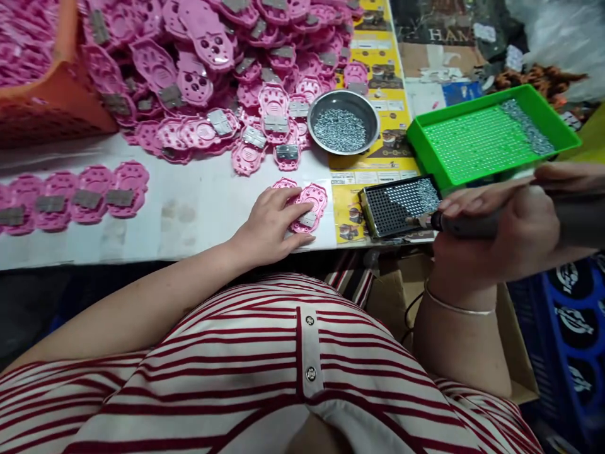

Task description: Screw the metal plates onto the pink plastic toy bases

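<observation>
My left hand (269, 227) rests on the white table edge with its fingers spread over a pink plastic piece (317, 205) that bears a grey metal plate. Another pink piece (285, 183) lies partly under the fingers. Wrapped round a dark grey electric screwdriver (477, 226), my right hand (501, 233) is at the right. The tool's tip is over the right part of a black perforated tray (392, 211) with small screws in it. Whether the tip touches a screw is too small to tell.
A metal bowl (373, 129) of screws and a green tray (472, 180) stand behind the black tray. Pink pieces (203, 38) are heaped at the back, beside an orange basket (80, 82). Several more (94, 183) lie in a row at left.
</observation>
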